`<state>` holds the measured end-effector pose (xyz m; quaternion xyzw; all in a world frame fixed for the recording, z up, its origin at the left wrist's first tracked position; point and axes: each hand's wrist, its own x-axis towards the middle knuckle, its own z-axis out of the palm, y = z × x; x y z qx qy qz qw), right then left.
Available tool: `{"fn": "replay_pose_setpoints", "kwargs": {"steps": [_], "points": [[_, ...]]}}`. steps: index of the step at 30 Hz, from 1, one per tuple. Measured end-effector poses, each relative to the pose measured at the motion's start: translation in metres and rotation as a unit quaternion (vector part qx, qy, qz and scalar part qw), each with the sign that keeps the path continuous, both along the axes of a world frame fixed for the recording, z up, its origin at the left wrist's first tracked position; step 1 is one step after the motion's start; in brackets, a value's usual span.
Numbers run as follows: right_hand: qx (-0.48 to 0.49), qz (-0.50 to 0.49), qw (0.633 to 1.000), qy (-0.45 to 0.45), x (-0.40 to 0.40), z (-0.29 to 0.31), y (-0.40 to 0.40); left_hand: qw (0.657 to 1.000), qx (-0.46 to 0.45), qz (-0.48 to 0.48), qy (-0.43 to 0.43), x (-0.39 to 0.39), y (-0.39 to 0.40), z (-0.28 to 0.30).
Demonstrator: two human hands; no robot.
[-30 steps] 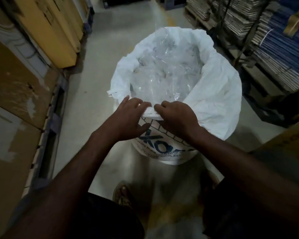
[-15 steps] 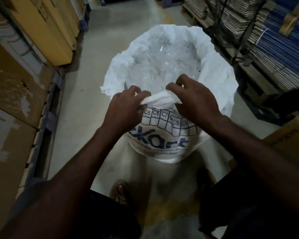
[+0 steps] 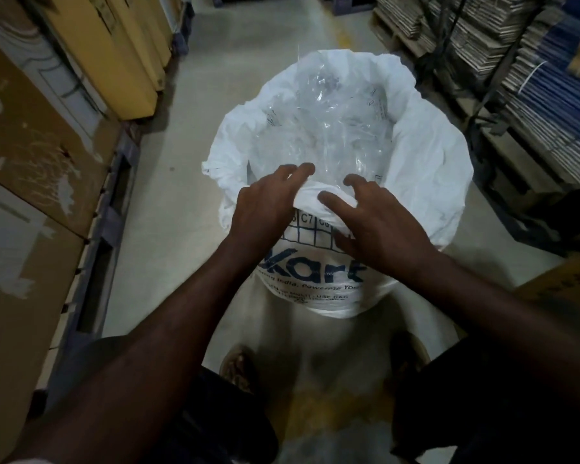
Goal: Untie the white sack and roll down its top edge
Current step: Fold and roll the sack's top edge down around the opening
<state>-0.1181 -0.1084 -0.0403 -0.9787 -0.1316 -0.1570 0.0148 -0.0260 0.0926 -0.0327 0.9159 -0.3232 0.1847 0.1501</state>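
White sack (image 3: 426, 169) stands open on the floor, near rim bunched under the left hand (image 3: 265, 209) and right hand (image 3: 379, 226), whose curled fingers clamp the fold. Better to turn the cuff outward evenly, working round the rim without snagging the clear plastic (image 3: 325, 128) inside.

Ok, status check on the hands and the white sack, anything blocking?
Left hand and right hand both on the near rim fold. White sack open, untied, clear plastic inside. Nothing in the way.
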Motion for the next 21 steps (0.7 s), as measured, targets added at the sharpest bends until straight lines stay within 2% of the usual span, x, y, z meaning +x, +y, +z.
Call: {"fn": "replay_pose_setpoints", "kwargs": {"steps": [4,6,9,11,14,17,19,21], "points": [[0.048,-0.029,0.998,0.036,-0.006,-0.001,0.004,0.999,0.009,-0.009,0.035,0.0,0.001,-0.002],[0.152,-0.014,0.987,0.059,-0.001,0.004,0.008,0.999,0.02,-0.015,0.024,-0.001,0.001,0.0],[0.28,-0.017,0.947,0.158,0.011,0.009,0.007,0.999,0.036,-0.027,0.022,-0.008,-0.002,0.003],[0.278,-0.028,0.939,0.198,0.019,0.01,0.003,0.998,0.049,-0.023,0.032,-0.011,-0.004,0.002],[0.25,-0.013,0.948,0.196,0.027,0.012,-0.005,0.998,0.061,-0.015,0.03,-0.008,-0.004,-0.002],[0.225,0.012,0.95,0.217,0.028,0.017,-0.014,0.991,0.111,-0.061,0.038,-0.006,-0.003,0.0],[0.19,0.029,0.955,0.226,0.024,0.015,-0.015,0.979,0.159,-0.089,0.088,-0.007,-0.002,0.001],[0.138,0.049,0.97,0.196,0.021,0.014,-0.015,0.962,0.192,-0.098,0.168,-0.007,0.002,0.005]]}}
